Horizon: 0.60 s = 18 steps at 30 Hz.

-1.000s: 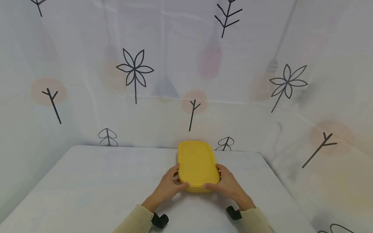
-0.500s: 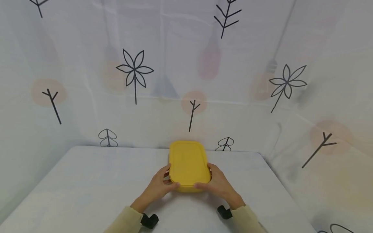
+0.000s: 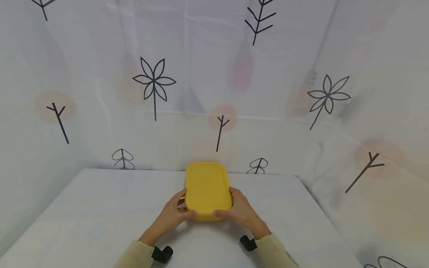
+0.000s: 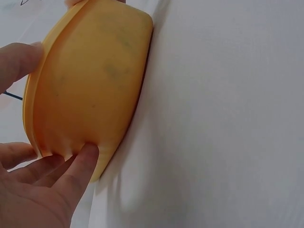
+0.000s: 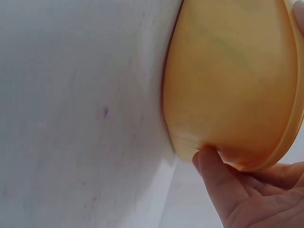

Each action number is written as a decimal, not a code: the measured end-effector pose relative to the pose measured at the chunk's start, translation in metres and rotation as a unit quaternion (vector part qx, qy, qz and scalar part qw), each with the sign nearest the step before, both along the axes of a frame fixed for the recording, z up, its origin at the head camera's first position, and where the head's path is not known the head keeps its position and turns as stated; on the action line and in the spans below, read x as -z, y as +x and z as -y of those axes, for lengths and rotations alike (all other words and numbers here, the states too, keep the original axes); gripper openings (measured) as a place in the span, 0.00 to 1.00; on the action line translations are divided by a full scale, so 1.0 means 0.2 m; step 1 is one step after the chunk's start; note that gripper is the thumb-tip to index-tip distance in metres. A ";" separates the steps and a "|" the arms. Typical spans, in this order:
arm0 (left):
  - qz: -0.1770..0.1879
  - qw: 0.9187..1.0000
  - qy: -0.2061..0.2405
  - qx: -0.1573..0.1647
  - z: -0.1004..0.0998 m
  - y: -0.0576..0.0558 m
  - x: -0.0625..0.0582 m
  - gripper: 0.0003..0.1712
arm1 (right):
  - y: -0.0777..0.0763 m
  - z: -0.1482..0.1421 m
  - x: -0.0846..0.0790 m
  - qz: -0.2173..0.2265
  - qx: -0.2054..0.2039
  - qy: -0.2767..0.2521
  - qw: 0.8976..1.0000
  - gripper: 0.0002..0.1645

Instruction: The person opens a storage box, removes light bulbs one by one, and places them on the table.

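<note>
A yellow lidded food container (image 3: 207, 188) sits near the far edge of the table, its rounded lid facing up. My left hand (image 3: 171, 214) grips its left side, thumb at the front edge and fingers along the side. On the opposite side my right hand (image 3: 242, 212) holds it the same way. In the left wrist view, fingertips (image 4: 85, 154) press against the container's wall (image 4: 95, 80), which has faint dark smudges. The right wrist view has the container (image 5: 232, 80) with its base on or very close to the tabletop, and right fingers (image 5: 213, 171) against its side.
The white table (image 3: 100, 208) extends to both sides and in front of the container. Behind it hangs a pale cloth (image 3: 187, 141) printed with plant drawings. Small purple marks (image 5: 105, 112) dot the white surface in the right wrist view.
Both hands and the yellow container have shifted steadily left along the table's far side. The grip looks the same throughout, and the lid stays on.
</note>
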State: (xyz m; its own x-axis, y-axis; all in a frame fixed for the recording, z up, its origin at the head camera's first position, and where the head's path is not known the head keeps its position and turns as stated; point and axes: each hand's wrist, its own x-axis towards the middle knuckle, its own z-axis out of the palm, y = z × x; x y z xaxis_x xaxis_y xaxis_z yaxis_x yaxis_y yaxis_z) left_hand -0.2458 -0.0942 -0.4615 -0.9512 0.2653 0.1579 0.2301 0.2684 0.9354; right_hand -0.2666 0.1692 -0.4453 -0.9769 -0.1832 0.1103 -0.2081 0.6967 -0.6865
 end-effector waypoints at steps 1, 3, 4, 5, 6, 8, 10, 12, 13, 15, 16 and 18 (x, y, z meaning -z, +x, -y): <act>-0.001 1.000 -0.002 -0.001 0.01 0.00 0.00 0.56 | 0.00 0.01 0.00 0.000 -0.001 0.001 1.000 0.71; -0.002 1.000 -0.003 -0.003 0.03 0.00 0.00 0.55 | 0.00 0.03 0.00 0.002 -0.004 -0.002 1.000 0.71; 0.000 1.000 0.000 -0.004 0.03 0.00 0.01 0.55 | 0.00 0.03 0.00 0.003 -0.003 -0.001 1.000 0.71; 0.000 1.000 0.003 -0.005 0.04 0.00 0.01 0.55 | 0.00 0.04 0.00 0.001 -0.005 0.000 1.000 0.71; 0.001 1.000 0.005 -0.007 0.04 0.00 0.01 0.55 | 0.00 0.04 0.00 0.000 -0.008 -0.001 1.000 0.71; 0.003 1.000 0.012 -0.012 0.05 0.00 0.01 0.54 | 0.00 0.05 0.00 -0.001 -0.012 -0.001 1.000 0.70; 0.006 1.000 0.019 -0.013 0.06 0.01 0.00 0.54 | 0.00 0.07 0.00 -0.003 -0.015 0.000 1.000 0.70; 0.010 1.000 0.020 -0.015 0.07 0.01 -0.01 0.54 | -0.01 0.08 0.00 -0.007 -0.019 -0.003 1.000 0.69; 0.011 1.000 0.020 -0.015 0.08 0.01 -0.01 0.54 | -0.01 0.09 0.00 -0.007 -0.019 -0.005 1.000 0.69; 0.016 0.999 0.022 -0.017 0.09 0.01 -0.02 0.54 | -0.01 0.11 0.00 -0.010 -0.023 -0.010 1.000 0.69; 0.020 0.999 0.022 -0.018 0.10 0.01 -0.02 0.55 | -0.01 0.11 0.01 -0.011 -0.025 -0.011 1.000 0.69; 0.023 0.999 0.023 -0.018 0.11 0.01 -0.02 0.55 | -0.01 0.12 0.01 -0.012 -0.024 -0.012 1.000 0.70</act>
State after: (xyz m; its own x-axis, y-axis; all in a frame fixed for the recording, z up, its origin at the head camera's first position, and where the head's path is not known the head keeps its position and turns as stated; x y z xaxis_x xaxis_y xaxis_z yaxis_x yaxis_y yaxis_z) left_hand -0.2445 -0.1160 -0.4579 -0.9663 0.2248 0.1257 0.1784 0.2321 0.9562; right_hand -0.2695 0.1442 -0.4465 -0.9642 -0.2265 0.1382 -0.2572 0.6696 -0.6968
